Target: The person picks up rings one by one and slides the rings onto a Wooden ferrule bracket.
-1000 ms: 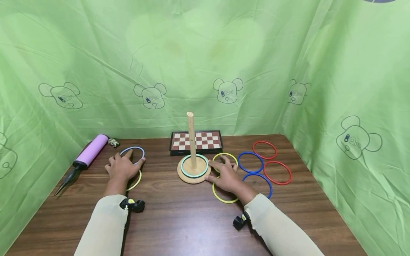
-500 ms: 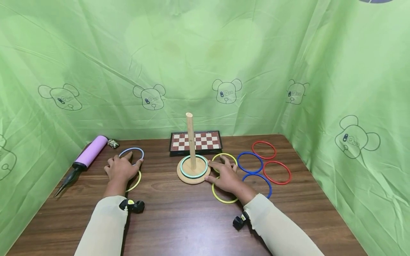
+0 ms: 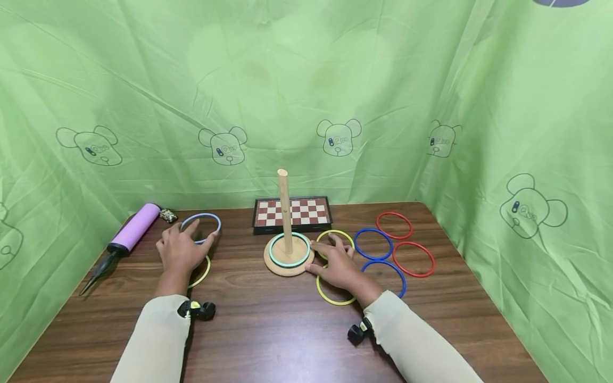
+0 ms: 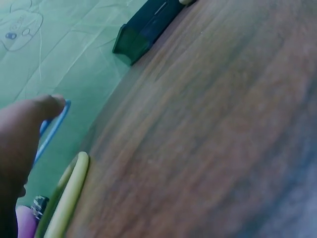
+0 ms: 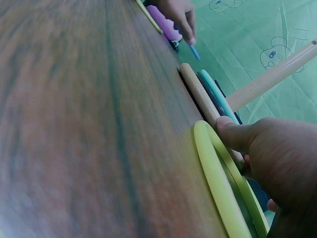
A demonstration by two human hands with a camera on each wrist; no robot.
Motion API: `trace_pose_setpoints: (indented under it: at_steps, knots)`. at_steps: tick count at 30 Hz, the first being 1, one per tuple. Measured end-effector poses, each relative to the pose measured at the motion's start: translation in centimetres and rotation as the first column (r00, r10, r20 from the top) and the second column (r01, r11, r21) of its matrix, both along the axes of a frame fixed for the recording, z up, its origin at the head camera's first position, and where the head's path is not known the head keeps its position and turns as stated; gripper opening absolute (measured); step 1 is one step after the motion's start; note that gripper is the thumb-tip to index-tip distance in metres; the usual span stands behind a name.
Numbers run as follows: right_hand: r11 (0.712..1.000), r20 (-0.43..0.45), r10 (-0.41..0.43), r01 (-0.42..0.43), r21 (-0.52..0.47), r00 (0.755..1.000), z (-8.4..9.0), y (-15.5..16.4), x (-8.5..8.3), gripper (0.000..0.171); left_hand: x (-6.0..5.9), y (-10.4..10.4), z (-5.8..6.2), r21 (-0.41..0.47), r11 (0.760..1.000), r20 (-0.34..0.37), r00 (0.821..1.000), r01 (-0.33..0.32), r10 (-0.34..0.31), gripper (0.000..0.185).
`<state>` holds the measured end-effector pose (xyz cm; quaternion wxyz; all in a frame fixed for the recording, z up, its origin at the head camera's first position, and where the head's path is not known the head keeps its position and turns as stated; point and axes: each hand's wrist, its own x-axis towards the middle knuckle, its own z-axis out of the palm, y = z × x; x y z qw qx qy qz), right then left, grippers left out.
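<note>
The left hand pinches the thin, light blue plastic ring, likely stiff and slippery, by its near rim, lifting it.

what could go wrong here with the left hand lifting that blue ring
The left hand pinches the blue ring by one edge, tilted up, so it might slip out. A yellow ring lies partly under that hand and could be dragged along. The right hand rests on yellow rings beside the peg base; a nudge there might shift the base.
</note>
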<state>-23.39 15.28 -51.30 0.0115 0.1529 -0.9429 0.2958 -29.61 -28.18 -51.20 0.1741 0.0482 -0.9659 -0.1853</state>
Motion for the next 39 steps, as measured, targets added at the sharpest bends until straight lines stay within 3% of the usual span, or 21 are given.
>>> trace_pose_setpoints:
  at_steps: [7,14,24,31,39]
  knots:
    - [1.0,-0.009,0.004,-0.004,-0.006,1.0,0.0,-0.1,0.1,0.063,0.3,1.1,0.8,0.017,0.999,-0.149,0.988,0.049,-0.046,0.076]
    - [1.0,-0.009,0.003,-0.003,0.006,1.0,-0.2,0.0,0.0,0.063,0.4,2.6,1.7,0.032,0.993,-0.303,0.948,0.113,-0.098,0.069]
    - [1.0,-0.004,-0.007,0.007,0.003,1.0,-0.1,-0.1,-0.1,0.063,1.3,5.6,5.3,0.038,0.972,-0.475,0.86,0.232,-0.186,0.067]
    - [1.0,-0.009,-0.002,0.002,0.008,1.0,-0.1,0.0,-0.1,0.062,2.4,7.6,7.9,0.033,0.955,-0.584,0.781,0.294,-0.22,0.068]
    - [1.0,-0.011,0.004,-0.004,-0.003,1.0,-0.3,0.0,-0.1,0.062,3.6,9.4,10.3,0.072,0.929,-0.633,0.737,0.362,-0.238,0.065]
